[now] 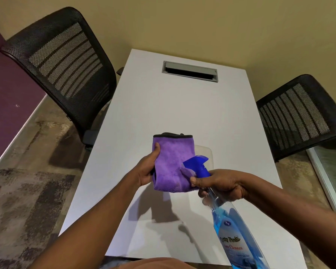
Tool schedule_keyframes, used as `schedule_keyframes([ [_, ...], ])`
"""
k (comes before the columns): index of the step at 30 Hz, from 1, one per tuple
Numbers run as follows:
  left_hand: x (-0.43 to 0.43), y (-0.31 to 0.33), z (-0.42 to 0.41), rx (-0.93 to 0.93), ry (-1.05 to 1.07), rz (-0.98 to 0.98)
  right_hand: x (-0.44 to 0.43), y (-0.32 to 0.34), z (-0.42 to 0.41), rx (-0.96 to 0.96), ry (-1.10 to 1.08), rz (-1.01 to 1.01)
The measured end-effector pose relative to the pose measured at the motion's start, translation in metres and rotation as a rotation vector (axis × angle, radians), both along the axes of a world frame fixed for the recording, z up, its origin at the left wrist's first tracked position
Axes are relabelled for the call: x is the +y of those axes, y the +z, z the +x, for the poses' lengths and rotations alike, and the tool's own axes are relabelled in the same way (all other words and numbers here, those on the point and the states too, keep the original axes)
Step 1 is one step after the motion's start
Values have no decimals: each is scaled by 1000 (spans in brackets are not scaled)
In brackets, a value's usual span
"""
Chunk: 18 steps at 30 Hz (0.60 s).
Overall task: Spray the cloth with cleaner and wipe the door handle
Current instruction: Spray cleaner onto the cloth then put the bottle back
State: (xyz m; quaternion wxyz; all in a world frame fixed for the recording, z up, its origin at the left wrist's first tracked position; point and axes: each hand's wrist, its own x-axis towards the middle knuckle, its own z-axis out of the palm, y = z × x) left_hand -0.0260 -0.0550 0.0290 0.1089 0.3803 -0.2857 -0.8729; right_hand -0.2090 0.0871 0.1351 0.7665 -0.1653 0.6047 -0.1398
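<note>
The left hand (146, 167) grips a folded purple microfibre cloth (172, 164) by its left edge, thumb pressed on the front face, holding it upright above the white table (182, 105). The right hand (219, 184) is closed around the neck of a spray bottle of blue glass cleaner (234, 235), its blue nozzle (195, 162) just in front of the cloth. Two black mesh chairs (66, 61) flank the table; a grey cable slot (190, 71) lies at its far end.

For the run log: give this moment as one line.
stage: spraying cloth | left hand: holds purple cloth above table | right hand: holds spray bottle, nozzle at cloth | door handle: not in view
</note>
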Motion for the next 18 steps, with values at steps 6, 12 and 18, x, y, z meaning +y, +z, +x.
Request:
schedule_keyframes([
  [6, 1, 0, 0, 0, -7, 2, -1, -2, -1, -20, -28, -18],
  [12, 3, 0, 0, 0, -4, -1, -1, -1, 3, 1, -24, -29],
  [18, 3, 2, 0, 5, 0, 5, 5, -2, 8, 79, -39, -67],
])
